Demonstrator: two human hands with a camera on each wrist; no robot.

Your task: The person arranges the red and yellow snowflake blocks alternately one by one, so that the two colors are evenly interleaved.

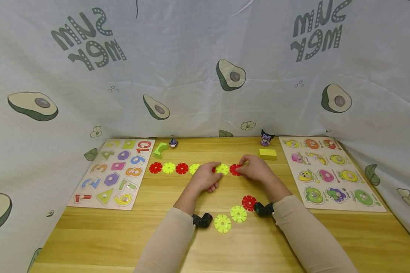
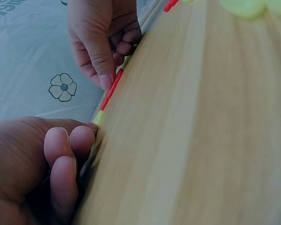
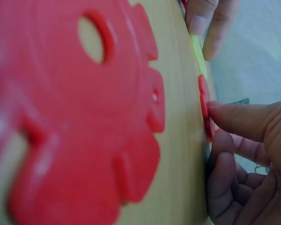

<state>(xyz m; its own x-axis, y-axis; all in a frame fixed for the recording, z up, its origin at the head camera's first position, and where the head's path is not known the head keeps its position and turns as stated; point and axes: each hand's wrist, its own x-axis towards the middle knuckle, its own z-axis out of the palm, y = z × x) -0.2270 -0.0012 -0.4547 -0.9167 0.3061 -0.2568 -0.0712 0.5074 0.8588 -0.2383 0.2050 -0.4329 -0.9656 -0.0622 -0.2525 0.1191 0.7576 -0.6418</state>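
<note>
A row of flat notched discs runs across the table, red (image 1: 182, 168) and yellow-green (image 1: 168, 168) in turn. At its right part my left hand (image 1: 204, 177) pinches a yellow-green disc (image 1: 222, 169) between thumb and forefinger, partly covering the discs to its left. My right hand (image 1: 257, 168) pinches the red disc (image 1: 235, 170) at the row's right end, its thumb on the disc in the right wrist view (image 3: 205, 105). The two held discs lie edge to edge, touching or nearly so; in the left wrist view they appear edge-on.
Nearer me lie a loose red disc (image 1: 249, 203) and two yellow-green discs (image 1: 238, 214). A number puzzle board (image 1: 111, 174) stands left, a fruit puzzle board (image 1: 328, 174) right. Along the back are a green arch block (image 1: 160, 150), a yellow block (image 1: 268, 154) and two small figurines (image 1: 265, 138).
</note>
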